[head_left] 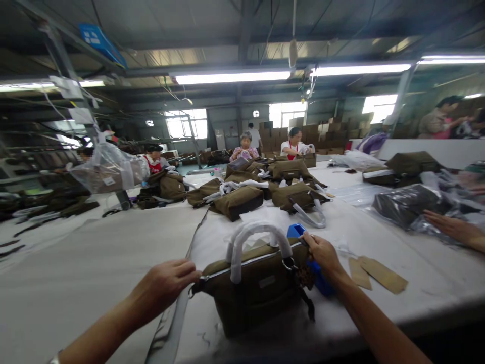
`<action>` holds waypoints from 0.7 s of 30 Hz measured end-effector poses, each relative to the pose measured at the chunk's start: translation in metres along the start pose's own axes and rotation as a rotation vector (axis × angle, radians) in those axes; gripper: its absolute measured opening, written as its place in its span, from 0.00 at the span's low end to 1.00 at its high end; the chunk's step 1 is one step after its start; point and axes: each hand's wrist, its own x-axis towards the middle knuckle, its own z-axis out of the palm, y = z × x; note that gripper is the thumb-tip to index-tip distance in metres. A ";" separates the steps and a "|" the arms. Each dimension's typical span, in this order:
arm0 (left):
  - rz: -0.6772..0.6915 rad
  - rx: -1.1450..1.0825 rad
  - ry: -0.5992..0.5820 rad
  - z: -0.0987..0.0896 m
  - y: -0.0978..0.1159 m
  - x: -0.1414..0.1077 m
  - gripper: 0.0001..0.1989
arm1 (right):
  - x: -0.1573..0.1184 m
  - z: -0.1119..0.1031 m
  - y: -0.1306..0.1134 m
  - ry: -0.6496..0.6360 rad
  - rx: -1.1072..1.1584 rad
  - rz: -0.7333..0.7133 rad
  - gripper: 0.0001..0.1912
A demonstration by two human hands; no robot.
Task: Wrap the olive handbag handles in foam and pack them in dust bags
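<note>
Bag: one olive bag (257, 288), lower centre, between your hands.
Left hand (164, 285): pinches its left end.
Right hand (322, 253): closed on its right top edge.

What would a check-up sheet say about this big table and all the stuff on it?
Surface: long table under pale cloth, with a seam running down the middle.
Job's things: olive bag upright at the near edge, its handles wrapped in white; a blue object sits behind its right end.
Clutter: more olive bags piled farther down, brown paper tags, dark bags in clear plastic.
Hands: left hand grips the bag's left end; right hand grips its right end by the handle ring.
Cables: a grey strap hangs off the bag's left end; wires dangle near the ceiling.
Surroundings: other people working at the table, a co-worker's hand at right, stacked cardboard boxes, strip lights.
</note>
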 end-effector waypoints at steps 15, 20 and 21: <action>-0.393 -0.287 0.402 0.057 0.099 0.042 0.25 | -0.090 0.029 -0.022 0.191 -0.196 -0.749 0.22; -0.300 -0.219 0.538 0.051 0.109 0.079 0.16 | -0.080 0.046 -0.054 0.159 -0.063 -0.776 0.13; -0.275 -0.237 0.520 0.046 0.107 0.080 0.15 | -0.079 0.045 -0.058 0.138 -0.030 -0.771 0.11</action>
